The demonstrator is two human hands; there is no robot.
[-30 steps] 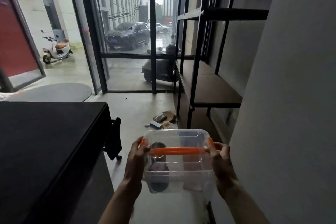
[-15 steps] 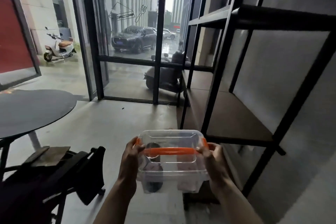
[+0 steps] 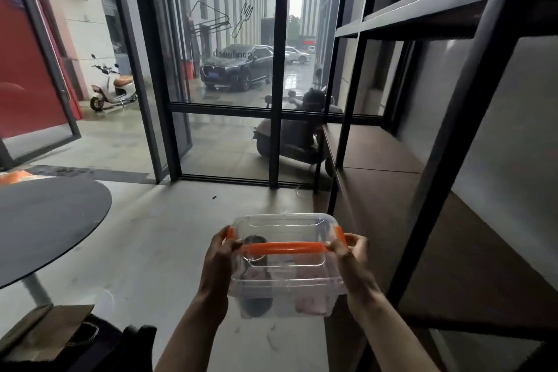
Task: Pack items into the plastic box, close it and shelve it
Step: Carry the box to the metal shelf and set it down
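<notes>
A clear plastic box [image 3: 285,278] with its lid on and an orange handle [image 3: 282,248] across the top is held in the air in front of me. My left hand [image 3: 218,263] grips its left end and my right hand [image 3: 351,260] grips its right end. Inside I make out a dark round item and something pinkish, both blurred by the plastic. The black metal shelf unit [image 3: 453,118] stands just to the right, its brown lower shelf board [image 3: 401,214] level with the box.
A round dark table [image 3: 45,226] is at the left, with a brown paper bag [image 3: 48,329] and a black chair below it. Glass doors and windows [image 3: 226,93] close off the street ahead. Grey floor [image 3: 169,238] lies between table and shelf.
I have walked forward and turned right: the shelf unit is closer and fills the right side. The box stays in both hands, at the same height.
</notes>
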